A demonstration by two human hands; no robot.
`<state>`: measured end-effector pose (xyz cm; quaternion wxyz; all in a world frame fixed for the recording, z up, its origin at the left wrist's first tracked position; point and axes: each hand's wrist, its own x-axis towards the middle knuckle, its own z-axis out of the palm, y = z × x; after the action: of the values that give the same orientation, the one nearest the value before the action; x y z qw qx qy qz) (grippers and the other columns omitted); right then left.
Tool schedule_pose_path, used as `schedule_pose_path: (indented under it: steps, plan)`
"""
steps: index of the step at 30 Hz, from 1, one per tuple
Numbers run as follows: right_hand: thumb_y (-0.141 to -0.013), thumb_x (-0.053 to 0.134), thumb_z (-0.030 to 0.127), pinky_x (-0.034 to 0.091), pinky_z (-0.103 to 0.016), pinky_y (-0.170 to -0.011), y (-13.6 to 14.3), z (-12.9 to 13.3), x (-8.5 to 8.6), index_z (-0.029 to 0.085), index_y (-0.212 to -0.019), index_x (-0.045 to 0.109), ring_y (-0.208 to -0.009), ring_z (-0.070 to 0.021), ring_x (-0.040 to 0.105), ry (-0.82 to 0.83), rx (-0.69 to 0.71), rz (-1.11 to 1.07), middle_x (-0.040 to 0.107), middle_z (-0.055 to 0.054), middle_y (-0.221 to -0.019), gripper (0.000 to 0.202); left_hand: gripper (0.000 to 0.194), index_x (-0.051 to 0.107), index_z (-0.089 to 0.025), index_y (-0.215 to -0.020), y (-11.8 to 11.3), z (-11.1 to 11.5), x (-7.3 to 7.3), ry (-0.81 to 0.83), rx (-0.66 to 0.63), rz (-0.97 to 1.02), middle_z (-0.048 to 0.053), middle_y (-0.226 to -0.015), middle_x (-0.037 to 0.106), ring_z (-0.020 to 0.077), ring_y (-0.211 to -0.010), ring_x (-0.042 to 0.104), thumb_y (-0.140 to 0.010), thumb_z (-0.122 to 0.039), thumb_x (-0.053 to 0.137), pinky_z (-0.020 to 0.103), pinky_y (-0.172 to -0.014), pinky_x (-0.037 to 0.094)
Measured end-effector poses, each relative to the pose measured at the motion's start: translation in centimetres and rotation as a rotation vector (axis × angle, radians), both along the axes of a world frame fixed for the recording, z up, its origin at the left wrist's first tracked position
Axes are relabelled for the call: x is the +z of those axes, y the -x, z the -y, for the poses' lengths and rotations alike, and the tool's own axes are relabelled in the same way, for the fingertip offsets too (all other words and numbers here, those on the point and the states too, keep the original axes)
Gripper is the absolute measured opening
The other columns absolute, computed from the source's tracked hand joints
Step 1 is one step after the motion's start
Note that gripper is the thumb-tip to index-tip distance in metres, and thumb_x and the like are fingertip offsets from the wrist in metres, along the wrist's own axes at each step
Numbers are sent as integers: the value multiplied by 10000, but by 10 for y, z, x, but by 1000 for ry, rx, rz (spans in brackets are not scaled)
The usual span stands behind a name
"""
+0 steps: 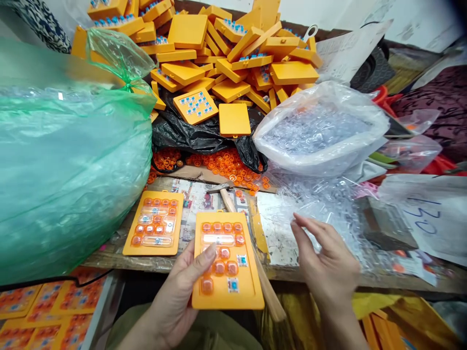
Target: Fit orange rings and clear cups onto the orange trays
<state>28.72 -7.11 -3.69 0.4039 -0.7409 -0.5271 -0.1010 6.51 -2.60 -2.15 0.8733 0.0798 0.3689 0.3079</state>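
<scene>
An orange panel is gripped at its left edge by my left hand, thumb on its face. Orange square caps, one long clear cap and two uncovered blue-centred switches at the right show on it. To the right, over the clear plastic pieces, my right hand has its thumb and index fingertips pressed together; whatever lies between them is too small to make out. A second panel, fitted with orange and clear caps, lies flat on the bench at the left.
A hammer lies behind the held panel. Orange rings are heaped beyond it, below piled orange panels. A green bag bulges at left; a white bag of clear pieces stands at right. Capped panels sit lower left.
</scene>
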Motion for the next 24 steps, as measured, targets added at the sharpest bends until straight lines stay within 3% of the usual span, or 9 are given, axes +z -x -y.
schedule_pose_path:
  steps: [3, 5, 7, 12, 15, 17, 19, 21, 24]
  plan:
    - [-890, 593, 166, 535, -236, -726, 32, 10, 27, 306, -1055, 701, -835, -151, 670, 133, 430, -375, 700, -8, -947, 242, 626, 394, -182, -1405, -1, -1, -1, -3, 38, 53, 135, -1135, 697, 263, -1041, 675, -850, -265, 671, 387, -958, 518]
    - [-873, 587, 97, 543, -183, -724, 47, 14, 38, 303, -1084, 683, -840, -128, 680, 200, 682, -429, 707, 2, -933, 311, 637, 360, -208, -1422, -2, -1, 0, -30, 42, 85, 128, -1188, 676, 264, -1093, 649, -861, -267, 657, 400, -993, 492]
    - [-851, 571, 34, 543, -157, -733, 56, 14, 40, 270, -1103, 665, -843, -115, 682, 201, 799, -396, 701, -11, -933, 358, 648, 359, -221, -1416, -2, -1, 1, -89, 21, 110, 124, -1222, 660, 270, -1130, 627, -850, -268, 672, 407, -1011, 476]
    - [-853, 534, 17, 533, -147, -705, 64, 11, 33, 208, -1045, 656, -821, -103, 648, 180, 752, -284, 626, -39, -909, 298, 778, 437, -172, -1325, 0, 1, 2, -282, -65, 86, 151, -1238, 649, 308, -1146, 612, -647, -107, 812, 382, -987, 488]
    - [-848, 551, 44, 534, -177, -677, 68, 15, 27, 212, -940, 639, -789, -113, 621, 166, 660, -246, 584, -30, -869, 211, 764, 459, -159, -1271, -1, 4, 4, -316, -16, -42, 153, -1177, 679, 293, -1065, 657, -606, -111, 832, 359, -924, 524]
    - [-838, 608, 104, 544, -241, -766, 70, 18, 23, 235, -948, 620, -896, -153, 622, 147, 542, -294, 586, -46, -949, 171, 734, 467, -156, -1238, -3, 7, 7, -330, 26, -125, 145, -1132, 698, 276, -1015, 678, -605, -154, 839, 345, -889, 542]
    - [-838, 654, 200, 539, -316, -871, 71, 20, 16, 271, -1102, 584, -1048, -200, 615, 182, 452, -512, 596, -75, -1130, 282, 692, 485, -154, -1195, -5, 9, 8, -350, 60, -201, 134, -1104, 709, 264, -979, 690, -601, -176, 839, 325, -858, 555]
    - [-847, 664, 300, 534, -357, -920, 71, 19, 9, 284, -1277, 485, -1127, -225, 615, 286, 444, -869, 582, -103, -1285, 466, 657, 499, -155, -1164, -7, 11, 8, -370, 94, -288, 122, -1091, 713, 252, -947, 699, -598, -176, 832, 304, -826, 565]
    - [-838, 675, 371, 536, -374, -936, 72, 15, 0, 236, -1338, 425, -1127, -239, 636, 378, 458, -1224, 608, -131, -1307, 575, 640, 501, -154, -1156, -10, 12, 3, -401, 125, -334, 124, -1107, 707, 261, -950, 698, -602, -177, 821, 310, -821, 572]
